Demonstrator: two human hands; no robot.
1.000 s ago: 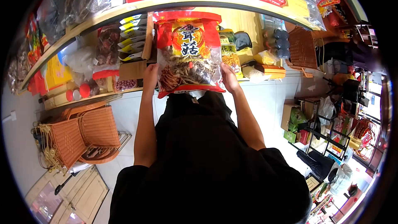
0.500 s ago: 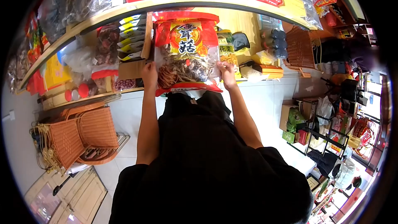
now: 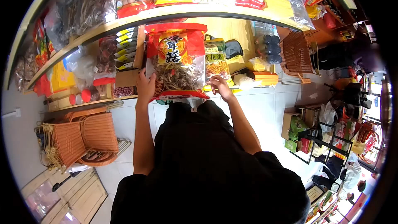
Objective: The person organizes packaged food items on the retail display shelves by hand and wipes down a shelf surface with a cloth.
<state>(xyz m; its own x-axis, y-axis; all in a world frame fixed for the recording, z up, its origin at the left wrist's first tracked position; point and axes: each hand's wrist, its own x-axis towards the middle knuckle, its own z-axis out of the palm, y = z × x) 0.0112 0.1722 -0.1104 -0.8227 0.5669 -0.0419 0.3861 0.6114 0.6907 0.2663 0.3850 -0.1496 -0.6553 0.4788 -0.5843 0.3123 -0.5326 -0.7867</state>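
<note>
A large red-and-clear bag of dried mushrooms [image 3: 177, 64] stands on the lower shelf, leaning back, its bottom edge toward me. My left hand [image 3: 145, 87] holds its lower left edge, with the thumb over the front and the fingers at the side. Just off the bag's lower right edge is my right hand [image 3: 222, 88], its fingers bent and apart, with nothing seen in them. Behind that hand stands a smaller yellow-green packet of dried daylilies [image 3: 215, 60]. A row of black-and-yellow packets [image 3: 125, 49] in a cardboard box adjoins the bag on the left.
Above, the upper shelf edge [image 3: 178, 13] curves across, carrying several bagged dry goods. Dark-capped bottles [image 3: 271, 49] and an orange box [image 3: 265, 78] sit to the right. Wicker chairs [image 3: 97, 130] stand lower left, and another wicker chair [image 3: 296, 52] stands right. A person in dark clothes is far right.
The bag has shifted slightly left and down in view, along with the shelves. My right hand has let go of the bag's right edge; my left hand's fingers have shifted on its left side.
</note>
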